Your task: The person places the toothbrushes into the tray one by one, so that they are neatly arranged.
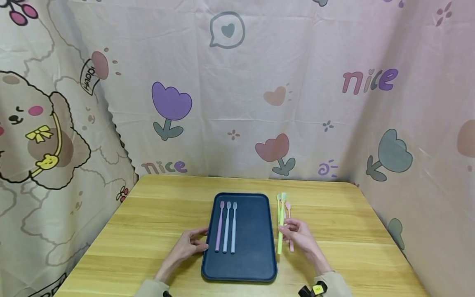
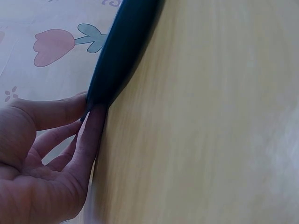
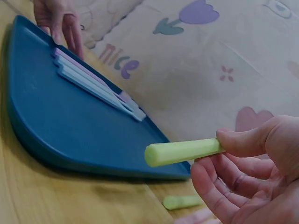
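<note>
My left hand (image 1: 190, 244) pinches the left rim of a dark blue tray (image 1: 254, 247), thumb on one side and fingers on the other in the left wrist view. On the tray's left half, a purple toothbrush (image 1: 219, 229) and two light blue toothbrushes (image 1: 233, 231) lie side by side, heads toward the back. Just beyond the tray's right edge, my right hand (image 1: 299, 235) holds a yellow-green toothbrush (image 3: 180, 152) between thumb and fingers, its handle end pointing toward me. Under it lie another yellow-green toothbrush (image 3: 180, 201) and pink toothbrushes (image 1: 291, 246), partly hidden by the hand.
The wooden table (image 1: 156, 210) extends around the tray on all sides. A patterned curtain (image 1: 230, 103) hangs along its back edge and at both sides.
</note>
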Demonstrator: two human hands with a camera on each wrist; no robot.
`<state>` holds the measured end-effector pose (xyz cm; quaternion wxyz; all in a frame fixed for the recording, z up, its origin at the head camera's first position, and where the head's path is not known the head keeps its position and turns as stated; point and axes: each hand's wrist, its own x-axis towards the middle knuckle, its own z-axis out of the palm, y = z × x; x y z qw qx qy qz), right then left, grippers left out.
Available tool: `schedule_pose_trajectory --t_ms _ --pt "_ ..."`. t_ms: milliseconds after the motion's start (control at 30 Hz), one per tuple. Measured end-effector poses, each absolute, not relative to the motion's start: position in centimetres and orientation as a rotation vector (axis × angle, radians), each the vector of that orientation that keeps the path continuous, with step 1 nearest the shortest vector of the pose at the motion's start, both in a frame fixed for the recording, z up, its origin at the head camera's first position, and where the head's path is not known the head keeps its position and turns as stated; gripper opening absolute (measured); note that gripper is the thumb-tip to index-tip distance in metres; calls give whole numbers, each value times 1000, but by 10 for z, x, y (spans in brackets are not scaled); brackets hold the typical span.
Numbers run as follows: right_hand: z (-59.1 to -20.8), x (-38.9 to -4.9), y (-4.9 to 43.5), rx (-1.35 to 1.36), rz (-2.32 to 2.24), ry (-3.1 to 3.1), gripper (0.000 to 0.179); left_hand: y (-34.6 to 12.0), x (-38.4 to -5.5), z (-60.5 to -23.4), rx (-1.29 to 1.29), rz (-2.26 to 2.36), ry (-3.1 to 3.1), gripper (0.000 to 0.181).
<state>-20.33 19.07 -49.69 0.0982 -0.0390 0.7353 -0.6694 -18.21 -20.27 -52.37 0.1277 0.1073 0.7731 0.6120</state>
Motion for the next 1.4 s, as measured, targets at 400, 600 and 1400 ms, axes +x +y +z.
schedule_pose_trajectory --t_ms 400,600,1400 --pt "-494 -204 163 -201 -1977 2133 30 -203 -182 -525 295 1790 2242 66" --pt "-493 -206 150 -209 -1920 2169 32 -203 -181 -524 275 1763 2265 67" --pt "-505 -217 101 -282 -1905 2151 28 -203 -182 -523 327 1747 2283 66"
